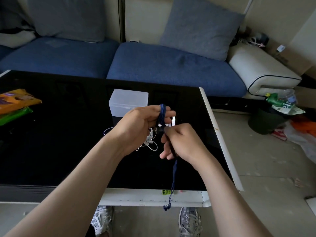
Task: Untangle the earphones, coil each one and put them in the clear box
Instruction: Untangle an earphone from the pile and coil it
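My left hand [136,122] serves as the winding former. Its fingers are held together and raised above the surface [59,134], and the blue earphones [162,113] are looped round them in several turns. The hand stays clear of the surface so that the turns do not drag. I cannot tell whether the thumb clamps the loops.

My right hand [181,141] sits just below and beside the coil. It pinches the blue cord between thumb and forefinger to feed the cord under light tension; the other fingers hang loosely curled.

The unwound tail [173,177] drops past the near edge of the surface, with the earbuds [167,206] hanging free at its end. Gravity holds the tail straight, which should limit fresh twists.

The white earphones [150,142] lie in a loose heap on the surface under my left hand, not yet coiled.

The clear box [128,101] stands just behind both hands, within short reach, with its lid apparently down. In my judgement the lid must be opened before either coil goes in.
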